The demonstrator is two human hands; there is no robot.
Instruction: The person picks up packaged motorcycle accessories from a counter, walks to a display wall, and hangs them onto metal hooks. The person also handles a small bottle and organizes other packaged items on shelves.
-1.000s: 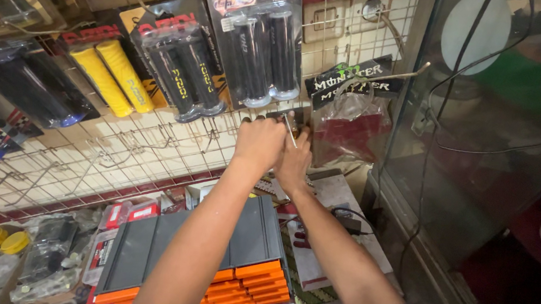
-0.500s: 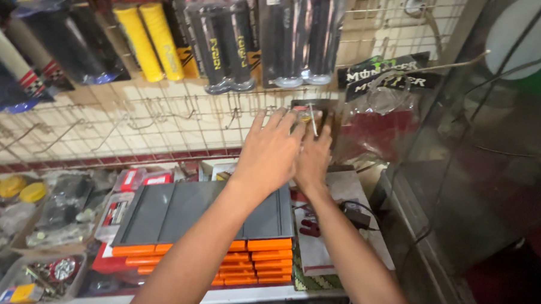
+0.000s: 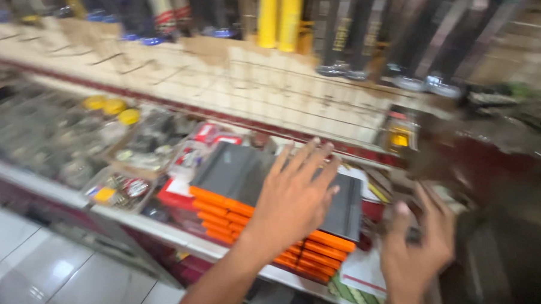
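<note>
I see my left hand (image 3: 296, 198) spread, empty, over the stack of grey-and-orange flat plastic cases (image 3: 268, 212) | right hand (image 3: 417, 250) spread, empty, right of stack | stack on shelf edge | view blurred

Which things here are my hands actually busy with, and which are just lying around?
In hand or nearest:
- left hand, open, fingers spread, over the grey and orange stack
- right hand, open, holding nothing, above the papers

Lying about:
- yellow grips hanging on the wall
- black grips beside them
- yellow lids
- tray of small parts
</note>
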